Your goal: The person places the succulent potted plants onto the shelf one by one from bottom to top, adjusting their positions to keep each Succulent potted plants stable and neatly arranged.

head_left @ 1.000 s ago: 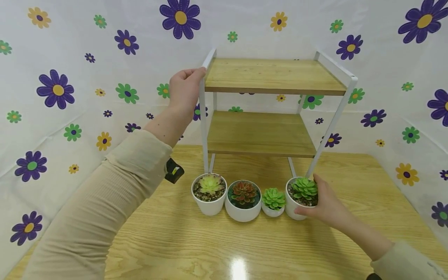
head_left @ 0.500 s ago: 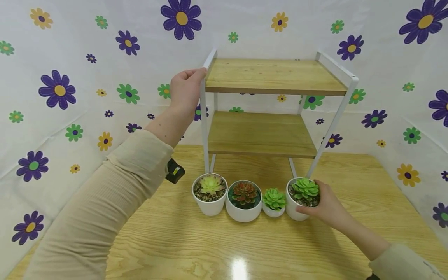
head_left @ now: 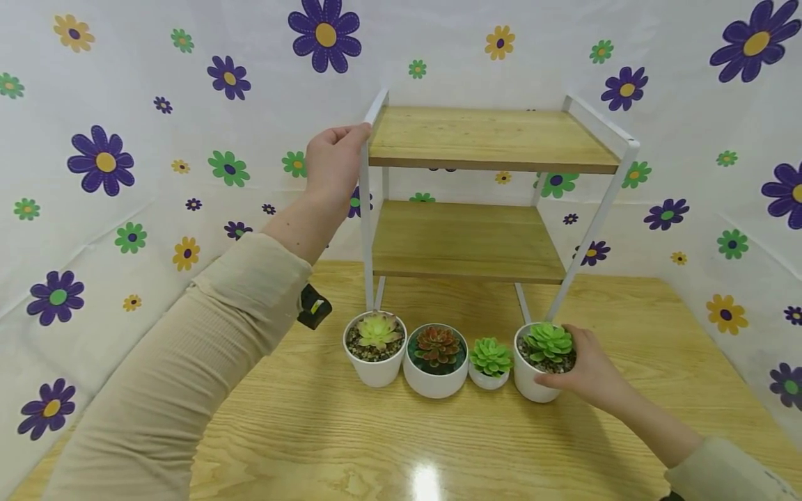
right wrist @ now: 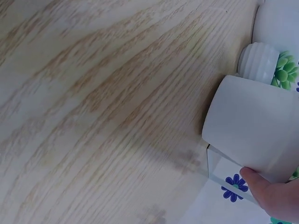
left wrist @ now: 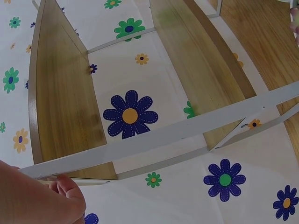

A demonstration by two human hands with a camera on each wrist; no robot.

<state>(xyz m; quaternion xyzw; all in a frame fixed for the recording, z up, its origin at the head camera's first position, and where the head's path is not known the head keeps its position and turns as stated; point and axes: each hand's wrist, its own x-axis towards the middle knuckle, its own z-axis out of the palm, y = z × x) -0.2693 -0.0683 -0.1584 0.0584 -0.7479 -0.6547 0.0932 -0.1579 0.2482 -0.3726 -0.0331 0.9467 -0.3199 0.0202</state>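
Head view: left hand (head_left: 336, 161) pinches wood-and-white-metal rack (head_left: 489, 138), 11 o'clock; right hand (head_left: 592, 372) grips white-potted green succulent (head_left: 546, 344), 4 o'clock — none shelved.

Wooden table (head_left: 301, 431), shelf rack (head_left: 466, 240) on it; three potted succulents (head_left: 436, 365), a fourth pot (head_left: 529, 379) apparently resting there

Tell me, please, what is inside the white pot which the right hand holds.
The white pot contains gravel and a green succulent. It covers part of the gravel; everything below the surface is hidden.
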